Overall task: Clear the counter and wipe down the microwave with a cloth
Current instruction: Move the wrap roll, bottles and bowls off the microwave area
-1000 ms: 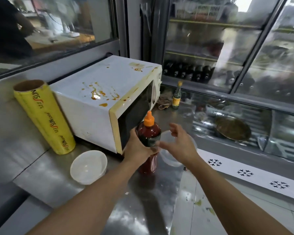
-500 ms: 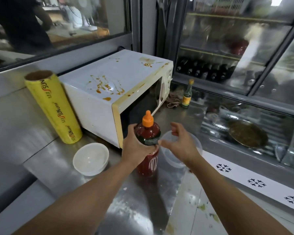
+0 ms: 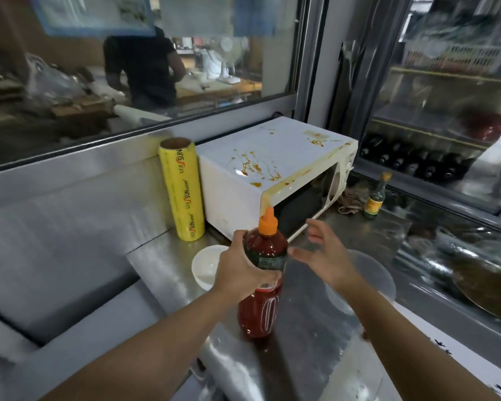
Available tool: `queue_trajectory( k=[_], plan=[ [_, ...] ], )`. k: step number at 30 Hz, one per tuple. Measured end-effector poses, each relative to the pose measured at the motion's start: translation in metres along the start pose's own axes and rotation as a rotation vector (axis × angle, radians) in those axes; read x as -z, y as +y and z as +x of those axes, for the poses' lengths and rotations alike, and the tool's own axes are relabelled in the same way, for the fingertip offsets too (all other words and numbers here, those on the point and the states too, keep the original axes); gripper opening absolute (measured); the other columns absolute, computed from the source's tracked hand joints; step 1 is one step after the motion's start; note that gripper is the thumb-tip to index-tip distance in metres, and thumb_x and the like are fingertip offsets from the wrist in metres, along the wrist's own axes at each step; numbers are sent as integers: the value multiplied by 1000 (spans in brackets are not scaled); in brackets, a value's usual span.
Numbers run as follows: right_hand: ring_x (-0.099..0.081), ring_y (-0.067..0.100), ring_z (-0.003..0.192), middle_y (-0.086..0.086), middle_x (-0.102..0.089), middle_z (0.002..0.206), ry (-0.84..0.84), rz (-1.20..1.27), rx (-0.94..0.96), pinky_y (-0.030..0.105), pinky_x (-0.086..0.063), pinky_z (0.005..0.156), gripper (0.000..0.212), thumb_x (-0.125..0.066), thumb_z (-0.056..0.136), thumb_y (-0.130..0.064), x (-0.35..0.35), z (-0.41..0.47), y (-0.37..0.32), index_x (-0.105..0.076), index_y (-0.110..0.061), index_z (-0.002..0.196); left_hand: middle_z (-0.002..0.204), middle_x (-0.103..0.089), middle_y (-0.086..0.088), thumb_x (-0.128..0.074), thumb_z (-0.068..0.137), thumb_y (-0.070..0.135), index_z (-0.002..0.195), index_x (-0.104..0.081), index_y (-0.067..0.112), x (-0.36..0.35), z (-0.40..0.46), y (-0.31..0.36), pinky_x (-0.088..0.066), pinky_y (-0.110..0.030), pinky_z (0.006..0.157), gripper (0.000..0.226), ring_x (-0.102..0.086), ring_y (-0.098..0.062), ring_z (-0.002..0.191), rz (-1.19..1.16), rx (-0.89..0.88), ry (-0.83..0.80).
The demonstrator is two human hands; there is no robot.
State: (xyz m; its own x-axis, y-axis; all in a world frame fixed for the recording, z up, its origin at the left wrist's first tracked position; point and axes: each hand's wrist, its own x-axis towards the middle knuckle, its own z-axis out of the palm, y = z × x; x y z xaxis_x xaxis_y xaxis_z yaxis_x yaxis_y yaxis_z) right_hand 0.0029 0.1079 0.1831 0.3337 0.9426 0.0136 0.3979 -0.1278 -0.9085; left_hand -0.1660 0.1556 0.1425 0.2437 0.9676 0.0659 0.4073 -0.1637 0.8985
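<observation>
On the steel counter (image 3: 162,264), in front of the sauce-stained microwave (image 3: 275,166), the left hand (image 3: 240,270) gripped the red sauce bottle (image 3: 265,273) around its upper body, the bottle upright. Just right of it the right hand (image 3: 324,256) hovered with fingers spread and holding nothing, above a clear lid (image 3: 370,273). A white bowl (image 3: 206,267) sat left of the bottle, a yellow wrap roll (image 3: 182,189) stood against the microwave's left side, and a crumpled cloth (image 3: 350,201) lay by a small bottle (image 3: 375,198) on its far side.

L hand (image 3: 243,270) curled in grip, R hand (image 3: 327,256) fingers spread
</observation>
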Motion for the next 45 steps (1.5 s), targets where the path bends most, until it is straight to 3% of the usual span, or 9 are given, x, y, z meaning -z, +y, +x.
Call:
queue_trajectory(
  k=[4,9,13,16,19,24,27,39,45],
  plan=[
    [-44,19,126,4,-46,139,-33,48,21,43,-38,107,76,-79,74,-23,-25,5,-22,-39,-18,139,101,-62,14,-88,39,36,111,-43,35,34,-6,2,-55,-31,84,85,-62,-10,96,16,-10,61],
    [-48,18,119,2,-50,132,-103,58,70,37,-42,100,69,-77,76,-24,-55,16,-49,-42,-17,134,93,-61,19,-89,42,33,107,-45,34,84,-7,1,-45,-5,65,79,-60,3,85,28,-3,141],
    [-48,15,116,-1,-47,128,-131,41,92,35,-42,99,66,-77,77,-27,-84,26,-71,-42,-21,133,94,-61,19,-88,44,35,109,-45,34,125,-1,-2,-46,-18,75,78,-60,-6,88,73,16,230],
    [-47,13,114,-2,-48,125,-146,18,111,34,-42,98,68,-77,75,-30,-106,34,-84,-42,-23,133,93,-60,19,-88,45,35,108,-46,33,155,8,-7,-43,-14,70,76,-59,-6,88,103,16,271],
    [-46,11,114,-1,-48,127,-162,8,132,29,-40,95,70,-78,75,-30,-127,45,-95,-42,-22,133,101,-61,12,-89,45,33,108,-45,32,178,21,-16,-50,-27,81,77,-59,-11,93,103,26,308],
    [-46,15,120,1,-46,135,-172,-31,125,35,-40,101,71,-79,74,-29,-155,63,-102,-41,-22,134,104,-57,13,-91,47,27,116,-43,30,204,50,-39,-48,-27,82,84,-57,-11,97,58,44,309],
    [-45,17,123,1,-46,136,-168,-71,106,38,-40,103,73,-79,74,-30,-169,74,-102,-40,-24,135,108,-57,9,-90,48,28,124,-42,25,211,69,-56,-50,-31,86,90,-57,-14,98,61,77,314],
    [-43,17,125,0,-43,140,-158,-162,59,34,-39,102,83,-82,71,-27,-208,114,-86,-36,-21,139,111,-61,3,-91,45,33,118,-42,22,207,146,-105,-51,-33,87,88,-61,-20,103,29,144,362],
    [-44,14,123,-1,-42,140,-149,-162,21,25,-37,91,85,-83,69,-27,-212,128,-76,-36,-22,140,114,-62,-1,-91,45,33,119,-42,23,205,169,-119,-53,-43,91,89,-61,-24,106,1,189,403]
  ],
)
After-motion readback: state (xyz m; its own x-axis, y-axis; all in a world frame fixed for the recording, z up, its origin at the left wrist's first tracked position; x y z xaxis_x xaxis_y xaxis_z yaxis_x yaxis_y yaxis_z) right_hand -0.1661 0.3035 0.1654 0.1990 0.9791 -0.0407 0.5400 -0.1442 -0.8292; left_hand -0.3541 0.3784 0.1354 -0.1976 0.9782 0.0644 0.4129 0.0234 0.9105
